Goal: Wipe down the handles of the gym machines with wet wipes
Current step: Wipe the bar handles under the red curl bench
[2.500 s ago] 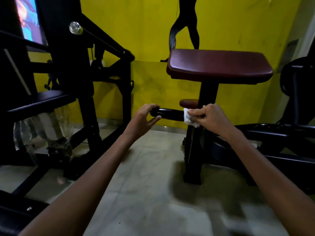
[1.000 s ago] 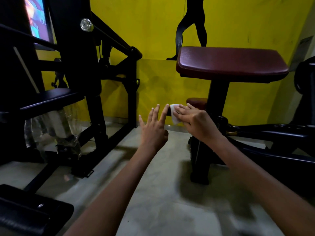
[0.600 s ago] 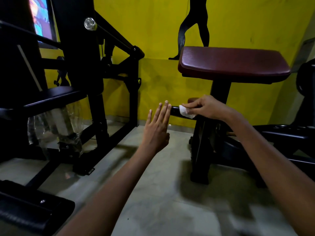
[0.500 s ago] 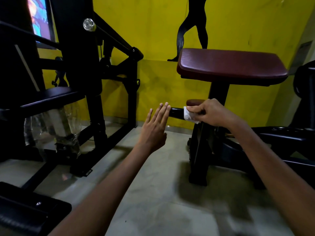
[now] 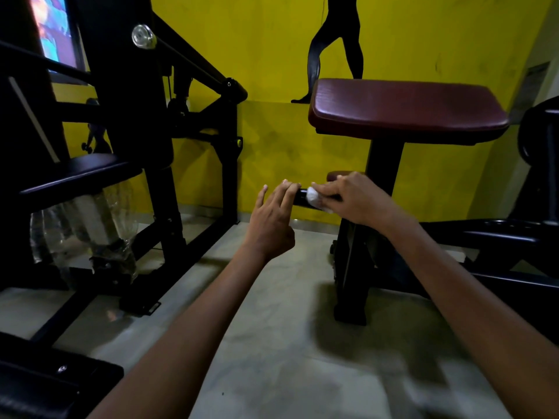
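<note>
- The fingers of the right hand curl over a bunched white wipe and press it onto the black handle; the thumb is hidden, so I cannot tell how far the grip goes round.
- The left hand has its fingers nearly straight and together, tips laid on the free end of the handle, holding nothing. It looks like a steadying touch, not a grasp.
- The handle is a short dark bar sticking out sideways, low on the post under the maroon pad. Only a short stretch shows, between the two hands.
- The wipe sits just beside the left fingertips, near the handle's end. So I judge the wiping of this handle to be in hand, with the wipe near the end of its travel.
- Whether the underside and the post end have been covered cannot be told; the bar shows no wet sheen in this dim light.
- Left on this handle, at a guess: the very tip under the left fingers, which must lift off for the wipe to pass.
- The task speaks of machines in the plural. The black frame on the left and the dark machine at the right edge stand well apart from both hands; no grip on either is plainly seen, and nothing shows whether they have been wiped.
</note>
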A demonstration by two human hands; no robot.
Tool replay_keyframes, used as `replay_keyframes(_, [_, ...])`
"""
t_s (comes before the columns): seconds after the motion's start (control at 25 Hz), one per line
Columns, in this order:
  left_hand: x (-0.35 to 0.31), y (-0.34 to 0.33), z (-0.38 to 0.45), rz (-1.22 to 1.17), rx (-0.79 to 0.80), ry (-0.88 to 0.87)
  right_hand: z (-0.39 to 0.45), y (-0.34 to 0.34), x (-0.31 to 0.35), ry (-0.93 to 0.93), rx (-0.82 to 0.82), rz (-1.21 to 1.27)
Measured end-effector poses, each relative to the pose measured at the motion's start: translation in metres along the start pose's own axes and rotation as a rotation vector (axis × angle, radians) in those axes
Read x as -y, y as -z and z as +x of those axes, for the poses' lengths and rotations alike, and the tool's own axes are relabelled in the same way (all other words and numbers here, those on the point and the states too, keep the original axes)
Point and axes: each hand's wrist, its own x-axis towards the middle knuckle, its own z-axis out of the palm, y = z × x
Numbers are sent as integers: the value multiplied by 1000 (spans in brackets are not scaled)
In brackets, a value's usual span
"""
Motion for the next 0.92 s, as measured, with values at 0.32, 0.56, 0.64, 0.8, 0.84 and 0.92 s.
replay_keyframes(0.32, [1,7,2,-62,-100,3,-59,-38,-30,150,-499,-40])
replay_keyframes(0.56, [-29,1,1,142,-65,17,-72,-36,-25,-117,-551,178])
replay_keyframes(0.64, [-38,-5,2,220,-69,-23,-69,-30,-25,-172,-496,237])
replay_keyframes(0.8, [-63,-21,2,255,-71,-82,-79,-17,-45,-93,-371,174])
replay_keyframes(0.84, [-70,-25,3,252,-62,-96,-81,-12,-51,-142,-353,165])
replay_keyframes(0.92, [-83,-33,7,240,-46,-100,-80,-6,-58,-263,-332,196])
